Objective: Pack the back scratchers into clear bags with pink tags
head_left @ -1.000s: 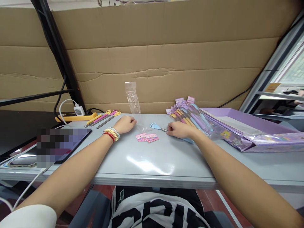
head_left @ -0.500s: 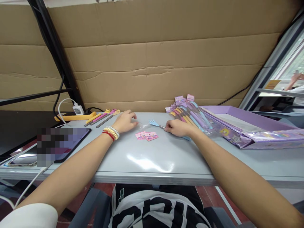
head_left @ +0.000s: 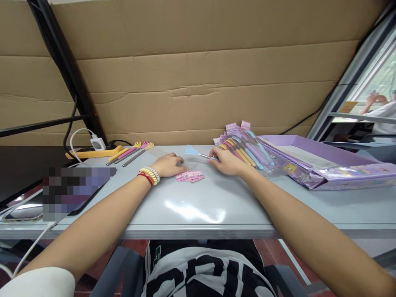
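Observation:
My right hand (head_left: 226, 160) grips the thin metal rod of a back scratcher between thumb and fingers. The light-blue claw head of this back scratcher (head_left: 192, 150) points left, above the grey table. Just left of it, my left hand (head_left: 170, 165) rests low with its fingers apart and slightly bent, apparently holding nothing. Its fingertips are close to two overlapping pink cards (head_left: 196, 176) lying flat; I cannot tell whether they touch. Several back scratchers with yellow, pink and tan heads (head_left: 136, 152) lie side by side behind my left hand.
A pile of bagged, coloured back scratchers (head_left: 247, 148) with pink header cards lies beyond my right hand. An open purple box (head_left: 297, 177) stands at the right. On the left are a tablet (head_left: 89, 200), a yellow power strip (head_left: 102, 152) and a white charger (head_left: 98, 143). Cardboard (head_left: 185, 70) backs the table.
My left hand has moved right and nearer, toward the pink cards. The back scratcher in my right hand has shifted slightly left and away from me. The camera view has moved a little.

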